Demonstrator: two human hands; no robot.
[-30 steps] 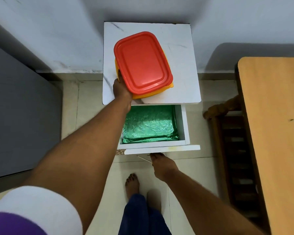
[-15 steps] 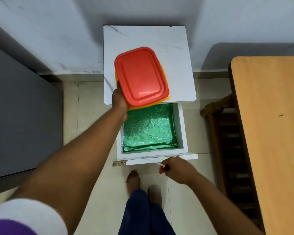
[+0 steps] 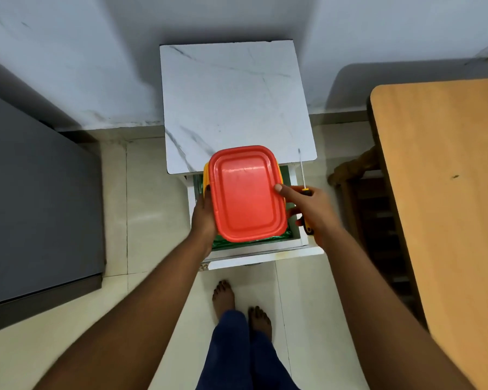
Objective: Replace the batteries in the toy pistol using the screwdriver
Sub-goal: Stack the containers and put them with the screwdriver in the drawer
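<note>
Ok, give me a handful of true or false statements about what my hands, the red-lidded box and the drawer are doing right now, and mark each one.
1. The red-lidded box is held over the open drawer. True.
2. The right hand is empty. False: it holds a screwdriver, shaft pointing away from the person, while its thumb presses the lid.
3. The left hand grips the box's left side. True.
4. The box's lid is off. False: the red lid is on.
5. The drawer is lined with green material. True.
6. The box rests on the wooden table. False: the table's visible surface is bare.
</note>
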